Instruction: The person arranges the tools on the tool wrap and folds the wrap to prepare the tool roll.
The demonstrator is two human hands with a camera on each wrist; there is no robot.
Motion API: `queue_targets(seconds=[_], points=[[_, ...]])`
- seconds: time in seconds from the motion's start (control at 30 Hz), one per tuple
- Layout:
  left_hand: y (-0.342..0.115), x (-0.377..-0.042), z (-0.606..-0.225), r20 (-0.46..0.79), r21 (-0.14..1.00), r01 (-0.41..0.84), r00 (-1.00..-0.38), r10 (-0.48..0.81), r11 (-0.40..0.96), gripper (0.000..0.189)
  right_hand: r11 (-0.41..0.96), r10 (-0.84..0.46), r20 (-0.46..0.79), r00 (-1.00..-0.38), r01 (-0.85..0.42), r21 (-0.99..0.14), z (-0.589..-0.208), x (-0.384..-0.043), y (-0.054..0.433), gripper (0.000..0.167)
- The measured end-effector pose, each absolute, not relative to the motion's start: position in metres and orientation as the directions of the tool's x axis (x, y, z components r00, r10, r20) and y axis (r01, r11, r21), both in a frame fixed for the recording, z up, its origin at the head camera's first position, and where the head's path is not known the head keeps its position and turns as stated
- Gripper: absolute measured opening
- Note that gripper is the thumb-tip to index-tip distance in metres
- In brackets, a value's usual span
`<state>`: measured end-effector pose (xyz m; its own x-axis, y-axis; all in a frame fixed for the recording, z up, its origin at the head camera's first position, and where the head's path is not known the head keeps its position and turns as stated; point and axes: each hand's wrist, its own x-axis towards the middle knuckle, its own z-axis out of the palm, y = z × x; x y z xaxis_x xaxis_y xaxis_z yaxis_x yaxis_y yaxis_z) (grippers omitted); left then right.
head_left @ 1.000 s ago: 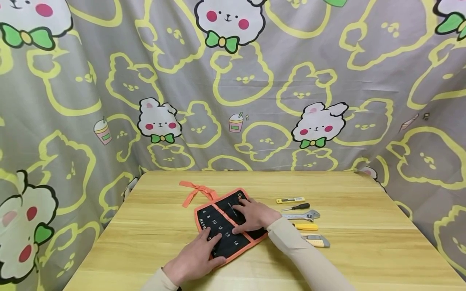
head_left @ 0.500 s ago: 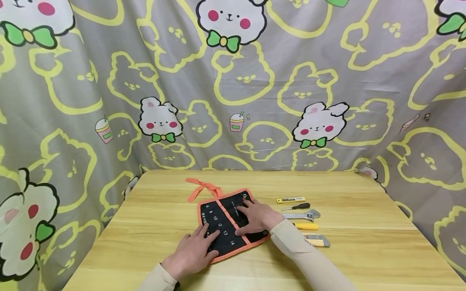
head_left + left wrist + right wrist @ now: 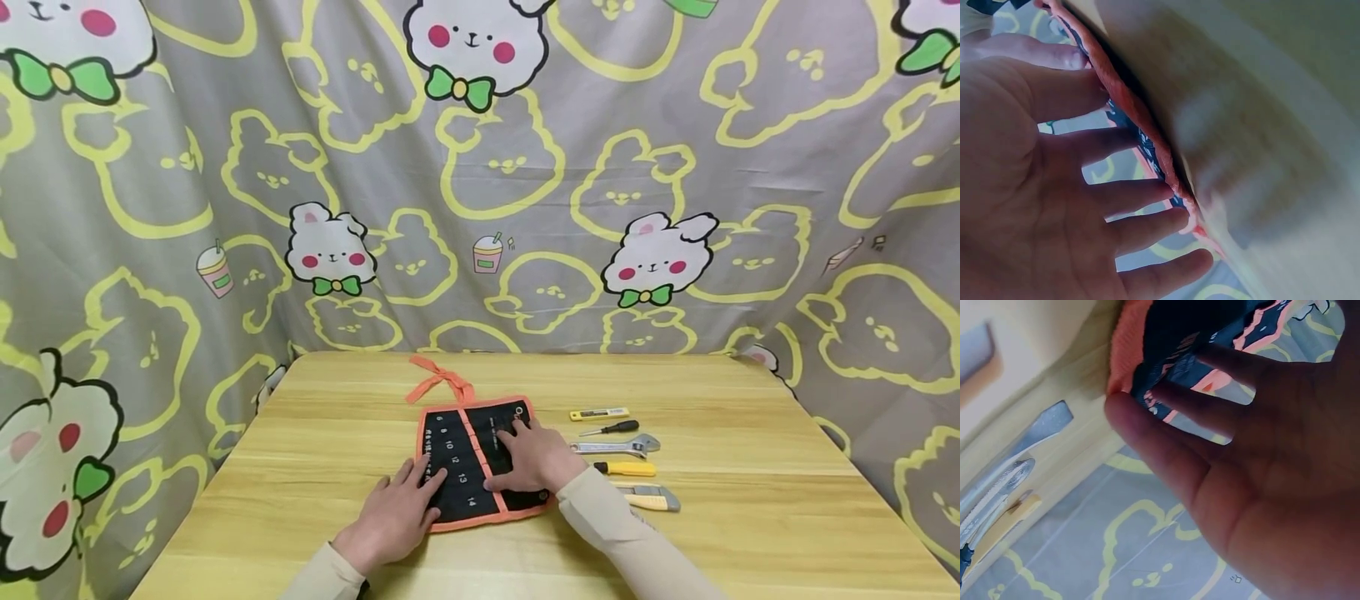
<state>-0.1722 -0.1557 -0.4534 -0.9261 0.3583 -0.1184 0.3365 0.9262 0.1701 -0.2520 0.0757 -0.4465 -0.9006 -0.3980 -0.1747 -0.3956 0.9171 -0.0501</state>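
Note:
A flat black tool pouch [image 3: 468, 492] with orange trim lies open on the table, its pockets numbered 6 to 14. An orange tie strap [image 3: 444, 380] stretches from its far edge. My left hand [image 3: 392, 515] rests on the pouch's left edge with its fingers spread; in the left wrist view those fingers lie against the orange trim [image 3: 1125, 97]. Over the right section is my right hand [image 3: 534, 458], fingers extended and thumb near the orange middle seam. In the right wrist view its fingertips touch the black cloth [image 3: 1175, 325].
Right of the pouch, tools lie in a column: a yellow case [image 3: 598, 413], a small black-handled screwdriver [image 3: 618, 427], an adjustable wrench [image 3: 626, 447], a yellow-handled tool [image 3: 632, 468] and a utility knife [image 3: 652, 497]. A patterned curtain [image 3: 420, 167] hangs behind the wooden table [image 3: 262, 500].
The pouch has turned clockwise under both hands, its far edge now closer to level. Its tie strap has swung to the right. The tools on the right stay put.

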Motion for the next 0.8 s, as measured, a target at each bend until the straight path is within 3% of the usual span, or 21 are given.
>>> queue_targets(seconds=[0.4,0.8], points=[[-0.153,-0.169,-0.452,-0.138,0.227,0.333,-0.919,0.369,0.915,0.058,0.936,-0.345,-0.142,-0.928,-0.352,0.025,-0.450,-0.237,0.074,0.095],[-0.151,-0.169,-0.454,-0.150,0.222,0.336,-0.916,0.373,0.915,0.056,0.942,-0.331,-0.128,-0.935,-0.336,0.020,-0.451,-0.231,0.074,0.093]])
